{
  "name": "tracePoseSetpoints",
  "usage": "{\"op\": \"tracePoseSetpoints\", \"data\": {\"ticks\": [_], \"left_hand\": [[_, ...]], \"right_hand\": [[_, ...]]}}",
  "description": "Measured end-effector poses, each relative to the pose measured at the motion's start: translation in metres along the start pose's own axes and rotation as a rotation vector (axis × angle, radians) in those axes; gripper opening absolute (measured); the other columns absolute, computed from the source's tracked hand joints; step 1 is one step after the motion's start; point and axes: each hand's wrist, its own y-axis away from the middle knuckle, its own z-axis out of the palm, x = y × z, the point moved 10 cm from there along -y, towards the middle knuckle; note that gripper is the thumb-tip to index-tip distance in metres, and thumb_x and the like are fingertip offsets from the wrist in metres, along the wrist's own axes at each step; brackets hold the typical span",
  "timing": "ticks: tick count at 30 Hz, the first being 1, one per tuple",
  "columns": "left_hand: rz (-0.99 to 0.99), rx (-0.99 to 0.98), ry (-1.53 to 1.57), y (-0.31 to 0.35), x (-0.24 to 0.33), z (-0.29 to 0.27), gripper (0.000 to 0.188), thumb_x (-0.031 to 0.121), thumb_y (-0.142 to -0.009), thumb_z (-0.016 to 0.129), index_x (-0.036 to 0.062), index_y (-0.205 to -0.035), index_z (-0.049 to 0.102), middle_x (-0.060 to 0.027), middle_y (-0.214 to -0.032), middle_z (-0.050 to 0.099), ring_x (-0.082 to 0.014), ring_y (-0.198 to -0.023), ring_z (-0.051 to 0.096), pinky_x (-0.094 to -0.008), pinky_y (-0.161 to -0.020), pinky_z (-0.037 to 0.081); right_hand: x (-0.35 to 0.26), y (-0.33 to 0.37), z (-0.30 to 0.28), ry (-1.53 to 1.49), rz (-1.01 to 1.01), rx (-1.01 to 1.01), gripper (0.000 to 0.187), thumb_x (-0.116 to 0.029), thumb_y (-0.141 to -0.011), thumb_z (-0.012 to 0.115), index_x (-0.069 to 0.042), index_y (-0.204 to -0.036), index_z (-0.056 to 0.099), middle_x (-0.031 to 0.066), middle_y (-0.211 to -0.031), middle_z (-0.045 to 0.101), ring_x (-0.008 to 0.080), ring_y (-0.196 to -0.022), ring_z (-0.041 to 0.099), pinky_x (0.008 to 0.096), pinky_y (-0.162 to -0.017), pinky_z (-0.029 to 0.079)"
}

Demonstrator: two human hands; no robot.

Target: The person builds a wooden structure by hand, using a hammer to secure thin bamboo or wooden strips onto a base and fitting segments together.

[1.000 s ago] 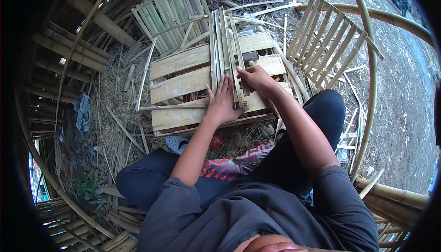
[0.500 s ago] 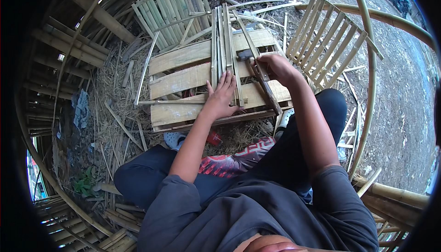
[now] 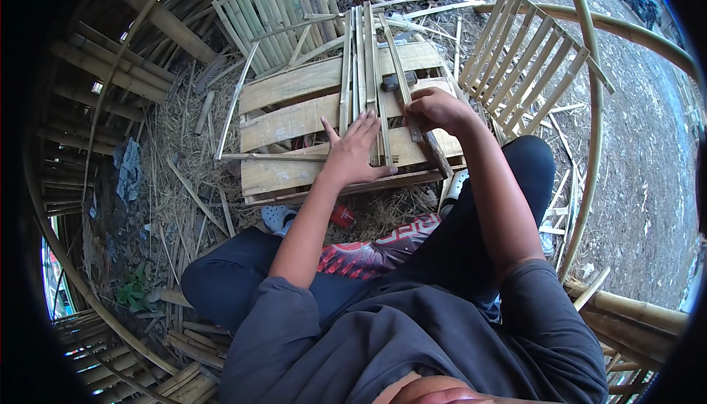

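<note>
"As a narrow bundle of bamboo strips [image 3: 361, 65] lies lengthwise across a slatted wooden tabletop [image 3: 283, 125], which step appears to be in hand?"

"Parting and arranging the strips, by the look of it: one separate strip [image 3: 394, 47] slants off to the right of the bundle, its near end clearly apart."

"And the hands at work?"

"A person's left hand [image 3: 355, 155] rests palm down over the near part of the bundle, fingers spread wide, gripping nothing. The right hand [image 3: 442, 109], at the slanted strip, has its fingers curled closed, seemingly pinching it; the contact itself is partly hidden."

"What does the next move call for?"

"Probably a steady left palm, so the bundle stays put, and a controlled right-hand pinch, clear of the hammer [image 3: 440, 155] that lies just beside and partly beneath that hand. Such slim pieces look apt to shift against one another."

"Farther out?"

"One crosswise strip [image 3: 276, 157] lies at the near left, its right end close to the left wrist. Beyond the far left corner leans a closely slatted panel [image 3: 283, 17]; at right, a more open panel [image 3: 519, 65] tilts, well apart from the left hand. Below the near edge, a pale shoe [image 3: 278, 218] and a red object [image 3: 342, 216], too small to identify, show on the littered ground [image 3: 180, 120]."
</note>
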Motion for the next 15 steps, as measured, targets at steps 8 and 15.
{"op": "tracePoseSetpoints", "data": {"ticks": [8,15], "left_hand": [[0.102,0.047,-0.01,-0.008,0.004,0.009,0.12,0.06,-0.063,0.09,0.0095,-0.16,0.039,-0.0105,-0.172,0.028,-0.0234,-0.16,0.022,-0.0804,-0.118,0.001],[0.096,0.065,0.031,-0.004,-0.002,0.007,0.11,0.051,-0.063,0.092,0.01,-0.155,0.048,-0.01,-0.169,0.035,-0.0246,-0.158,0.027,-0.0821,-0.118,0.004]], "right_hand": [[0.046,-0.016,0.008,0.064,0.025,-0.043,0.039,-0.034,-0.094,0.08,0.003,-0.105,0.074,0.0089,-0.09,0.072,0.014,-0.076,0.07,0.0314,-0.065,0.06],[0.031,-0.009,0.019,0.322,-0.004,-0.044,0.034,-0.04,-0.091,0.081,-0.006,-0.089,0.079,-0.0009,-0.076,0.073,0.0079,-0.06,0.053,0.029,-0.055,0.042]]}}
